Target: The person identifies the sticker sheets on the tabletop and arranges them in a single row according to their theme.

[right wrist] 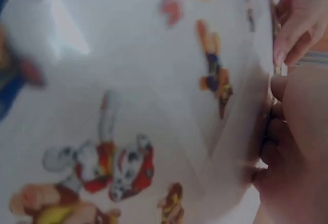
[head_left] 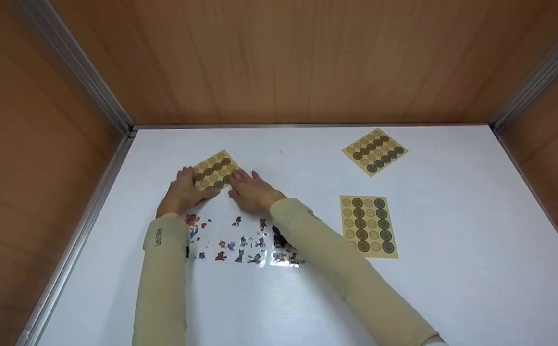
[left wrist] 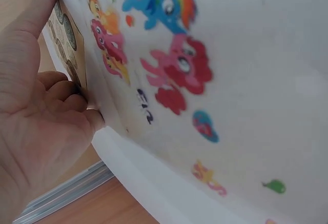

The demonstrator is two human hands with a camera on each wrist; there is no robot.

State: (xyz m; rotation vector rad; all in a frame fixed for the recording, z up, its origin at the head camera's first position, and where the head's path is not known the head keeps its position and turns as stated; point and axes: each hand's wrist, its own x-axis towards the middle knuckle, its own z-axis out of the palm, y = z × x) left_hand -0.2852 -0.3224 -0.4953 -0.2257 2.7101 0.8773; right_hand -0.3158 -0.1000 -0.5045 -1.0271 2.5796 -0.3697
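A tan sheet of round, coin-like stickers (head_left: 215, 169) lies turned at an angle on the white table, between both hands. My left hand (head_left: 180, 193) touches its left edge with the fingers, and the thumb reaches along the near edge. On the right edge rest the fingers of my right hand (head_left: 254, 192). Nearer to me, below the hands, lie clear sheets of cartoon stickers (head_left: 240, 242). The left wrist view shows a pink pony sticker (left wrist: 187, 65) close up beside the left hand. In the right wrist view a spotted dog sticker (right wrist: 110, 165) appears, blurred.
Two more tan coin-sticker sheets lie to the right: a tilted sheet (head_left: 375, 151) near the back wall and a straighter sheet (head_left: 369, 226) nearer, partly behind the right sleeve (head_left: 341, 269). Wooden panels (head_left: 307, 62) enclose the table's back and sides.
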